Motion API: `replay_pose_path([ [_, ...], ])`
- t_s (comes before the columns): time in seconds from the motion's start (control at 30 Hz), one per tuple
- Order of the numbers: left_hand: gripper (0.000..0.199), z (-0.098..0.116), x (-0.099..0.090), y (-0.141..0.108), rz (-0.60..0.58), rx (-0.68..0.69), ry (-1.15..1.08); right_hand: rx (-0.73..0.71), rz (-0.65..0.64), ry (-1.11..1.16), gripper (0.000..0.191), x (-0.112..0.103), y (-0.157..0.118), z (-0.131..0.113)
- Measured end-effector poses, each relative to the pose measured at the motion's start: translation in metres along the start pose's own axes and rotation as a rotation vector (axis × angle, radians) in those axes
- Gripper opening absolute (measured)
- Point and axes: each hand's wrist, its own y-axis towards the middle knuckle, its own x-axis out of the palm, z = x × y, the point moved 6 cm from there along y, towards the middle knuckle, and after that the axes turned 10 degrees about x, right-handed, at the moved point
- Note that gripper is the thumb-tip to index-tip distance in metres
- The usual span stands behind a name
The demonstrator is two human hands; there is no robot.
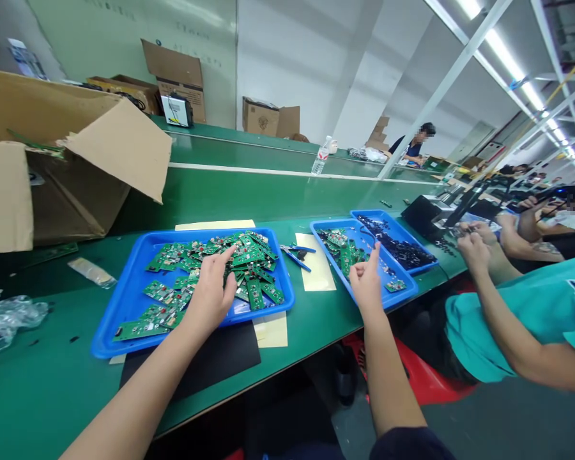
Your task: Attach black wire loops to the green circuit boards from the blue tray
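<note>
My left hand is over the large blue tray, its index finger stretched toward a heap of green circuit boards and its thumb held apart. Nothing shows in that hand; whether the fingertip touches a board I cannot tell. Above the near edge of a second blue tray is my right hand, index finger pointing up and away, the other fingers partly curled, with no object visible in it. Green boards lie in this tray, partly hidden by the hand, and a single small board lies near its right end.
Blue-handled pliers lie between the trays, partly over yellow paper. A third blue tray holds small black parts. An open cardboard box stands at left. At right, a co-worker in a teal shirt sits close by.
</note>
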Motion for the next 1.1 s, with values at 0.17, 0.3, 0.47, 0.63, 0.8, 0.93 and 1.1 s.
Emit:
replay_pose_path([
  [0.17,0.059,-0.02,0.011,-0.006,-0.04,-0.287,-0.337,0.031,0.0,-0.229,0.078,-0.006,0.009,0.021],
  [0.3,0.062,-0.024,0.015,-0.009,-0.049,-0.437,-0.588,-0.004,0.185,-0.154,0.061,-0.009,-0.001,-0.002],
  [0.47,0.046,-0.023,0.014,-0.009,-0.012,-0.515,-0.777,-0.259,0.031,0.265,0.029,0.022,-0.019,-0.077],
  [0.63,0.038,-0.023,0.001,-0.005,0.047,-0.424,-0.603,-0.238,-0.527,0.675,0.025,0.091,-0.028,-0.14],
  [0.8,0.018,-0.011,-0.019,-0.001,0.142,-0.14,-0.245,-0.042,-0.807,0.893,0.078,0.143,-0.044,-0.153],
  [0.93,0.019,0.002,-0.024,-0.002,0.17,0.055,-0.095,0.04,-0.965,0.898,0.096,0.157,-0.067,-0.147],
  [1.1,0.025,0.003,-0.019,-0.002,0.12,0.058,-0.122,0.109,-1.032,0.975,0.092,0.155,-0.078,-0.145],
])
